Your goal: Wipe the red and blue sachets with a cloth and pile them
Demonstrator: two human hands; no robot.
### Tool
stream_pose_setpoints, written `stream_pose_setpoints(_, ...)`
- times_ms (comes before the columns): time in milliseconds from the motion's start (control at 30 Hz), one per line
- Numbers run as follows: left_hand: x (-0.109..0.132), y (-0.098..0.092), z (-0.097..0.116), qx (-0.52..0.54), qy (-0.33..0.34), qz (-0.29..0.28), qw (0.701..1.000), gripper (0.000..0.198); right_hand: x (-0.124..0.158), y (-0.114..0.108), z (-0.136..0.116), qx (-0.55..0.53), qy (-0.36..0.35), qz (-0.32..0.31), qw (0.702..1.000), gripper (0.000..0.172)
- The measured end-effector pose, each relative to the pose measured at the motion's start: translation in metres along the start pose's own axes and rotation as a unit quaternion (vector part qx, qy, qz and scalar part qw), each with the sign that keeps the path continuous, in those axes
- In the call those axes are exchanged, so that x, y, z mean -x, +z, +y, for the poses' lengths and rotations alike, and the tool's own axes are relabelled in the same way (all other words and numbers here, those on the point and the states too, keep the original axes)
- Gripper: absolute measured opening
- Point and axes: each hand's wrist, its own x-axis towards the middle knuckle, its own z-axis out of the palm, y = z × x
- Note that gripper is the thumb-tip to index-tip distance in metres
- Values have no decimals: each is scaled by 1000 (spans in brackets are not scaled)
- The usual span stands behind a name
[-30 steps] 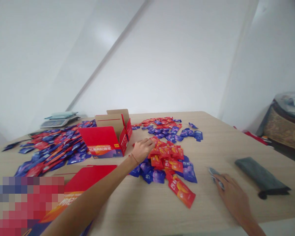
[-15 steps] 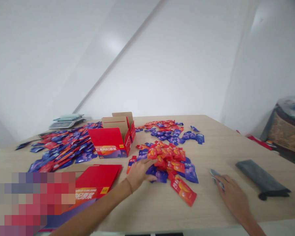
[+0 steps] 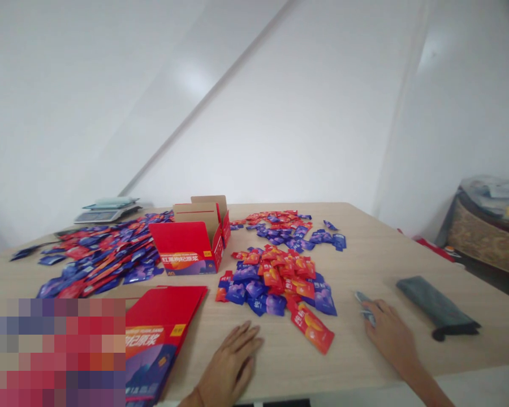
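You seem at rest — left hand (image 3: 229,366), lower centre, fingers slightly parted; right hand (image 3: 391,338) holding a slim grey tool (image 3: 362,297); mid-frame red-and-purple foil sachets (image 3: 275,277) would need a forward reach.

Head-worn view, facing forward, above table (image 3: 369,249)

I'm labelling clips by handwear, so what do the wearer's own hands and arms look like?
The left hand and right hand are both ungloved. A thin band circles the left wrist, its colour unclear. The right forearm shows no sleeve as far as the frame edge.
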Motion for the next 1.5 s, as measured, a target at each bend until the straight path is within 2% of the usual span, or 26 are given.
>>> stream_pose_setpoints(167, 1, 4, -1, -5, 7, 25, 1000, 60, 0, 0, 1, 1, -5, -10, 1000, 34)
stream_pose_setpoints(367, 4, 8, -4, -32, 9, 15, 999, 59, 2, 0, 0, -7, 2, -6, 1000, 34)
stream_pose_setpoints(667, 2, 3, 0, -22, 19, 38, 999, 60, 1, -3, -2, -5, 13, 2, 1000, 33)
stream_pose_setpoints(933, 3, 7, -3, -40, 14, 21, 999, 56, 1, -5, -5, -14, 18, 2, 1000, 33)
stream_pose_setpoints(1200, 1, -1, 2, -23, 11, 26, 999, 59, 0, -5, -4, -28, 16, 6, 999, 35)
stream_pose_setpoints(1500, -1, -1, 1, -61, 25, 25, 998, 57, -1, -7, -13, 14, 4, 13, 1000, 34)
